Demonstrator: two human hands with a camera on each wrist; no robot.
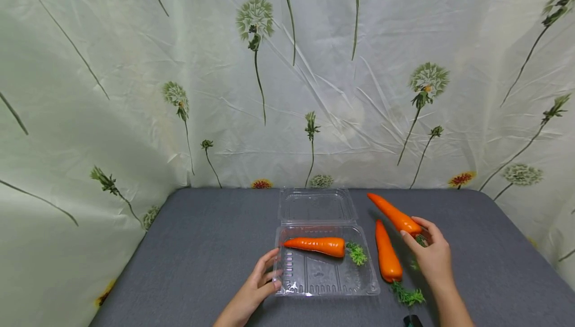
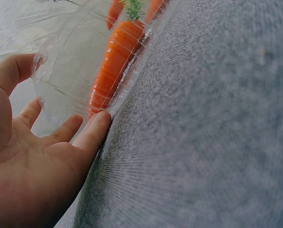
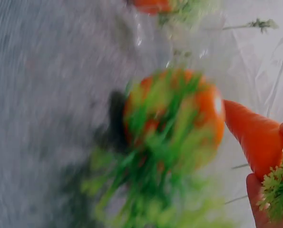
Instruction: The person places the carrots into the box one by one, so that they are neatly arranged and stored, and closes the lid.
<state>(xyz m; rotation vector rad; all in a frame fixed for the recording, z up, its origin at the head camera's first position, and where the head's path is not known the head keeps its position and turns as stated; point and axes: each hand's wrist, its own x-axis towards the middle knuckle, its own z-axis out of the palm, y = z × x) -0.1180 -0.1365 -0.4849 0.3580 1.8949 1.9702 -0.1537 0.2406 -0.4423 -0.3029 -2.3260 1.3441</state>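
Left hand [image 1: 252, 287], loosely spread, touched the side of a clear container [image 1: 316, 282]. One carrot [image 1: 387, 257] lay just right of the container, another carrot [image 1: 316, 245] inside it. Well apart, the right hand [image 1: 434, 257] pinched a third carrot [image 1: 393, 213] by its thick end. Beyond were the opened lid [image 1: 317, 205], then flowered fabric [image 1: 215, 67].

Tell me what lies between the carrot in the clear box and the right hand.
Head view: past that carrot toward the right hand come its green top, the box's right wall and another carrot on the table.
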